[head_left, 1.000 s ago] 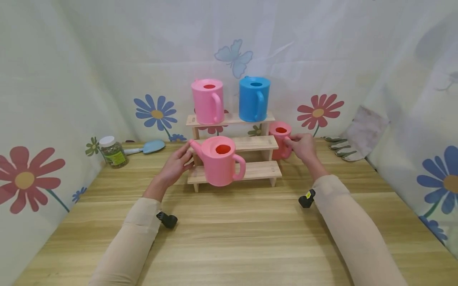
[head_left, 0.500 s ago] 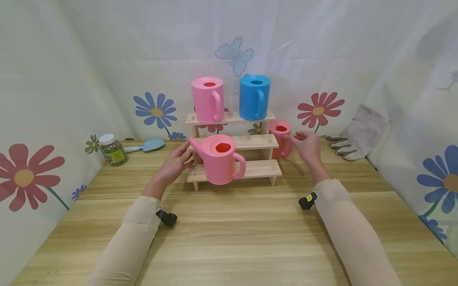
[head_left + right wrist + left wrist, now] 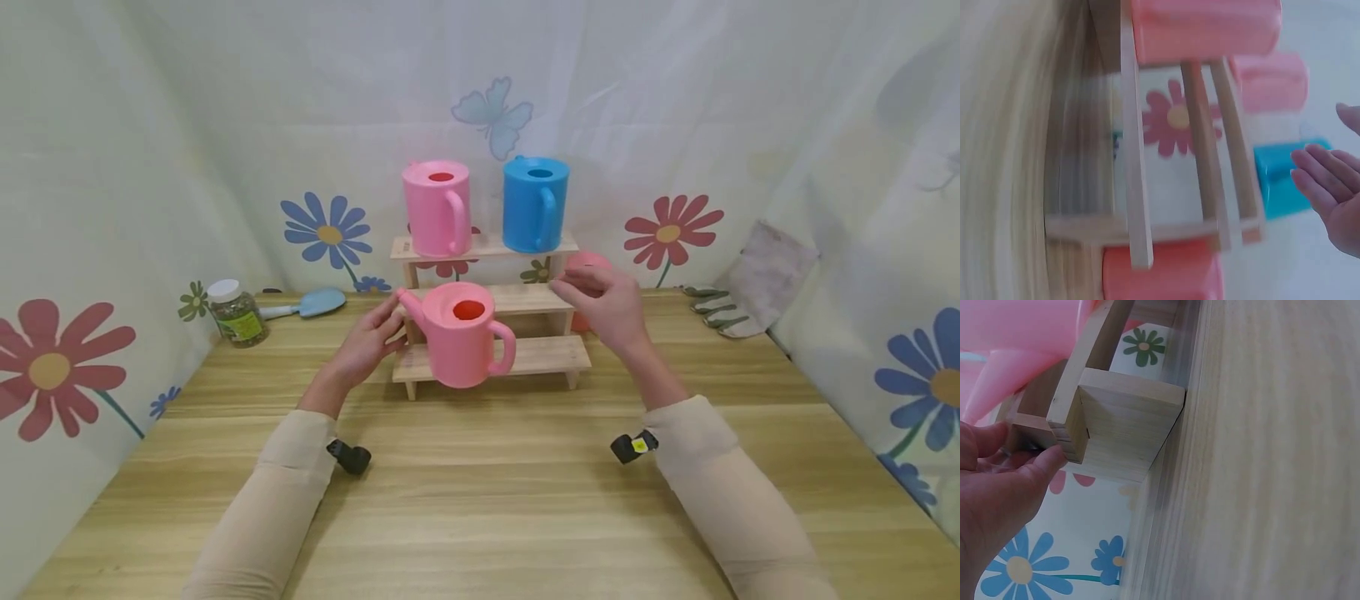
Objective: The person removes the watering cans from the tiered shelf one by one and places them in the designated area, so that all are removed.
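A three-step wooden shelf stands at the middle of the table. A pink watering can sits on its lowest step, handle to the right. My left hand rests with straight fingers against the shelf's left end, just beside the can's spout. My right hand hovers with relaxed fingers in front of the middle step and holds nothing. It partly hides a small coral can behind the shelf's right side. On the top step stand a pink can and a blue can.
A jar with a white lid and a blue trowel lie at the back left. Garden gloves and a grey cloth lie at the back right. Flowered curtains enclose the table on three sides.
My right hand has let go of the coral can and moved left, and now covers most of it. The left hand and the pink watering can have stayed put.
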A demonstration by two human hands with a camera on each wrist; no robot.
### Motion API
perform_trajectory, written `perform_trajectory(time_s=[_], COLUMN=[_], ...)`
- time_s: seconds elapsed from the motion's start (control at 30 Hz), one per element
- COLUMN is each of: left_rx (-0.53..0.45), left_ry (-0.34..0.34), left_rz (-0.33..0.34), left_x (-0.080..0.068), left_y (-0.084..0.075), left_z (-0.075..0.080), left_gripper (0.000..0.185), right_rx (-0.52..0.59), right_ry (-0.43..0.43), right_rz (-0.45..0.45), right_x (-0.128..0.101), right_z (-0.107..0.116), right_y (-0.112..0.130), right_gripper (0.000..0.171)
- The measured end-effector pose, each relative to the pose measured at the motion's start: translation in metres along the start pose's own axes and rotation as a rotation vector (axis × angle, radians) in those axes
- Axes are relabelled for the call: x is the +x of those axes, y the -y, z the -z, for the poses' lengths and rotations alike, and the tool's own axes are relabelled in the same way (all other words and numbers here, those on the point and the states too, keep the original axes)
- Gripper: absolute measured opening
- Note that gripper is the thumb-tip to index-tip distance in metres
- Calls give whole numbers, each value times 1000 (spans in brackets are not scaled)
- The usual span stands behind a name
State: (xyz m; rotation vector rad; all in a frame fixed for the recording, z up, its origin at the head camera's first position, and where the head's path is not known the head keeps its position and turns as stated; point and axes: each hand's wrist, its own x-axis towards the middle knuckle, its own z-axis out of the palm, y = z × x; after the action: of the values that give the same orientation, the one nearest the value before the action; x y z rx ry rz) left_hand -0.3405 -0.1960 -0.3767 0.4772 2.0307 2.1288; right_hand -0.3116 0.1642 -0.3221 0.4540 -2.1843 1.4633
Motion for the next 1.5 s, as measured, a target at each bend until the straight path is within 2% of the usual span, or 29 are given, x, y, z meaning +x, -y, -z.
perform_trajectory(time_s=[0.2, 0.33, 0.47, 0.57, 0.7, 0.87, 1.03, 1.13, 1.33, 1.5], left_rx=[5, 14, 13, 14, 8, -7, 5, 8, 2, -18], left_ry=[-11, -8, -4, -1, 5, -11, -22, -23, -19, -8], left_rz=[-13, -22, -11, -3, 1, 2, -11, -16, -17, -11], left_x=[5, 4, 0, -1, 1, 6, 7, 6, 6, 6], left_y=[11, 11, 3, -3, -1, 7, 11, 12, 12, 8], left_z=[4, 4, 1, -2, 0, 4, 6, 6, 6, 5], left_gripper=[51, 52, 51, 50, 50, 49, 49, 48, 50, 50], right_rx=[81, 118, 97, 89, 78, 85, 133, 141, 157, 255], right_ry=[169, 263, 298, 313, 327, 290, 216, 194, 152, 126], right_rz=[31, -30, -50, -13, 3, -28, -3, -23, -152, -268], right_x=[-20, -27, -30, -31, -34, -40, -46, -46, -45, -46], right_z=[-24, -34, -41, -45, -51, -56, -60, -66, -74, -76], right_y=[25, 33, 33, 30, 27, 35, 46, 36, 17, 15], right_gripper=[47, 50, 51, 49, 46, 45, 39, 36, 34, 35])
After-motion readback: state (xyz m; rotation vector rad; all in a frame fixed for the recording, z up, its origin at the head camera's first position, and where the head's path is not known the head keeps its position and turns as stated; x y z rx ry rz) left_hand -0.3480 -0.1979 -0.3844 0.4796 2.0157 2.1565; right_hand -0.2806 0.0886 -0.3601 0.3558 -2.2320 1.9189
